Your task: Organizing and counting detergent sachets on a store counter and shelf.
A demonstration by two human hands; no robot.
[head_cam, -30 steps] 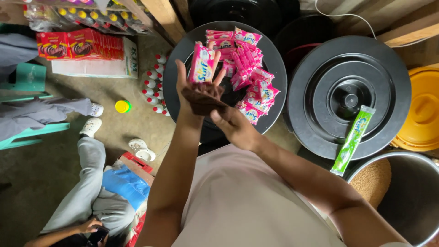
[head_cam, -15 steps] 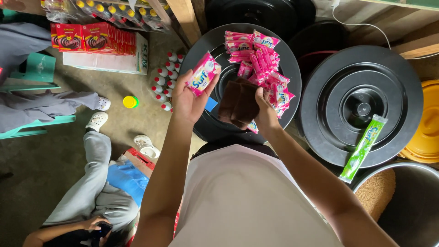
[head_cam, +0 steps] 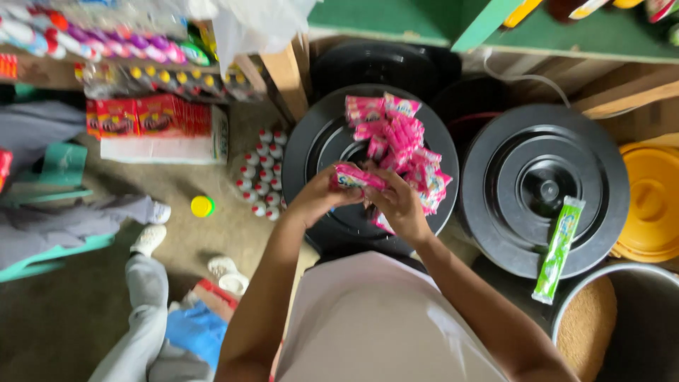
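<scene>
My left hand (head_cam: 318, 197) and my right hand (head_cam: 397, 204) meet over a round black bin lid (head_cam: 322, 145). Together they hold one pink sachet (head_cam: 357, 177), stretched flat between the fingers. Just beyond the hands, a heap of several more pink sachets (head_cam: 399, 141) lies on the far right part of the same lid. My pale shirt fills the lower middle of the view.
A second black lid (head_cam: 523, 170) to the right carries a green sachet strip (head_cam: 559, 247). Also there: a yellow lid (head_cam: 654, 201), a metal pot of brown grain (head_cam: 601, 329), small bottles (head_cam: 260, 173), a red carton (head_cam: 152, 117), a seated person's legs (head_cam: 141, 304), a yellow cap (head_cam: 201, 206).
My left hand, which held the pink sachet up alone, has come down to meet my right hand; both now grip that sachet. The view has shifted closer to the lids.
</scene>
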